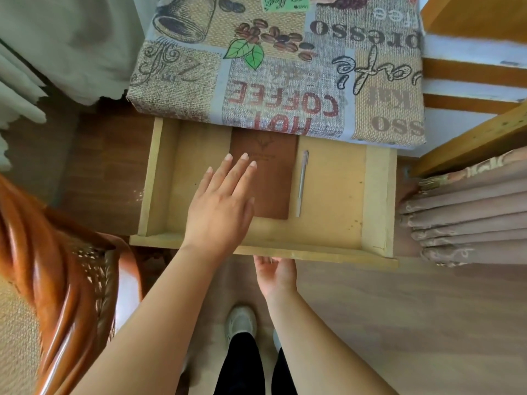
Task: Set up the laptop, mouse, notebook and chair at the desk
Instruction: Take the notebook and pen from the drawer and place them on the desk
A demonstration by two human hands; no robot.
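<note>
A brown notebook (pixel 271 178) lies flat in the pulled-out wooden drawer (pixel 379 201) of the desk. My left hand (pixel 221 206) hovers over the drawer with fingers spread, its fingertips above the notebook's left edge, holding nothing. My right hand (pixel 275 273) sits palm up under the drawer's front board, fingers hidden beneath it. The desk top (pixel 273 67) wears a coffee-print cloth. A shiny wooden chair (pixel 57 266) with a woven seat stands at the left. No laptop or mouse is in view.
A silver pen (pixel 302 183) lies in the drawer just right of the notebook. Folded pink curtains (pixel 467 212) hang at the right, pale curtains (pixel 57 38) at the upper left. My feet (pixel 241 323) stand on the wood floor below the drawer.
</note>
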